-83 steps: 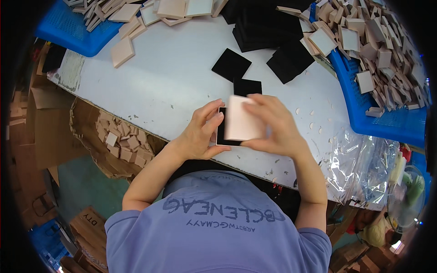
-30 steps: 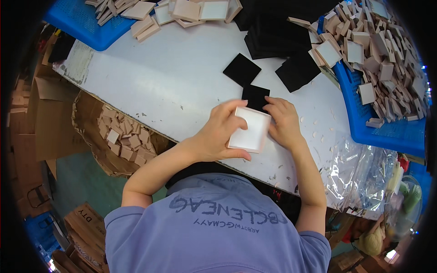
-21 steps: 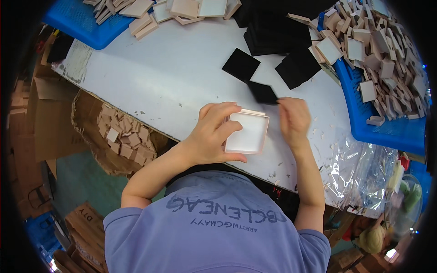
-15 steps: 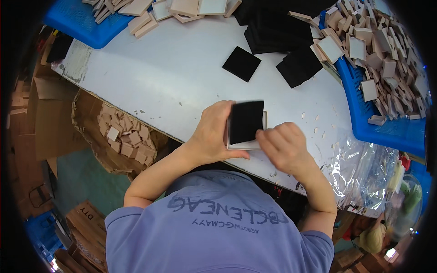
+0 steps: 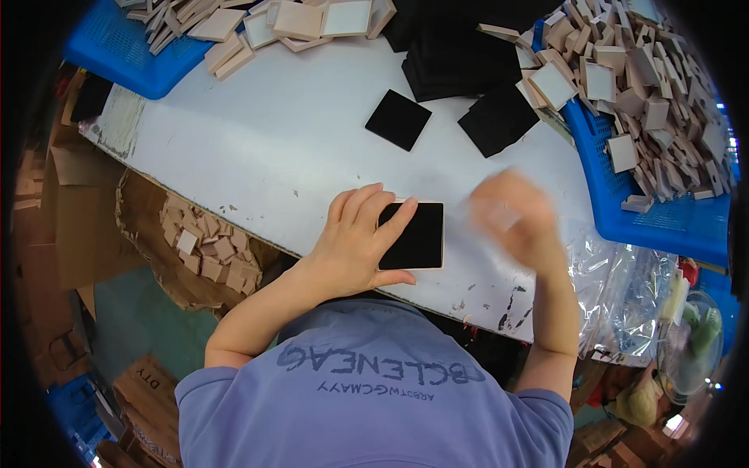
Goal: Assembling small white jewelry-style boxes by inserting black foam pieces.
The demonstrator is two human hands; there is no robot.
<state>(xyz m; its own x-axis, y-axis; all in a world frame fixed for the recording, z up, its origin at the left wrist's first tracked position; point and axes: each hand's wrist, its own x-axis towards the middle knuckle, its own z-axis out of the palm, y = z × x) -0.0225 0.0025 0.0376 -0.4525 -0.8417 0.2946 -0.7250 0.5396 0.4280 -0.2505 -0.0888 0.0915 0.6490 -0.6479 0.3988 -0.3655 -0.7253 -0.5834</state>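
A shallow pale box (image 5: pixel 442 234) lies near the table's front edge, with a black square pad (image 5: pixel 417 242) filling its inside. My left hand (image 5: pixel 351 242) grips the box from its left side, the thumb along the near edge and the index finger lying over the pad. To the right of the box my right hand (image 5: pixel 515 214) is raised and smeared by motion, so its fingers cannot be made out. Beyond the hands, a loose black pad (image 5: pixel 399 119) and a few overlapping black pads (image 5: pixel 499 119) rest on the white table (image 5: pixel 257 140).
Black sheets (image 5: pixel 464 58) are stacked at the back. Blue baskets stand at the far left (image 5: pixel 156 74) and right (image 5: pixel 655 230), heaped with pale boxes (image 5: pixel 655 113). Clear plastic bags (image 5: pixel 624 288) lie at right. A carton (image 5: pixel 144 230) below the table's left edge holds more boxes.
The black pad, tilted in the box before, now sits flat inside it. My right hand has let go and moved up and right. Left fingers have shifted onto the pad.
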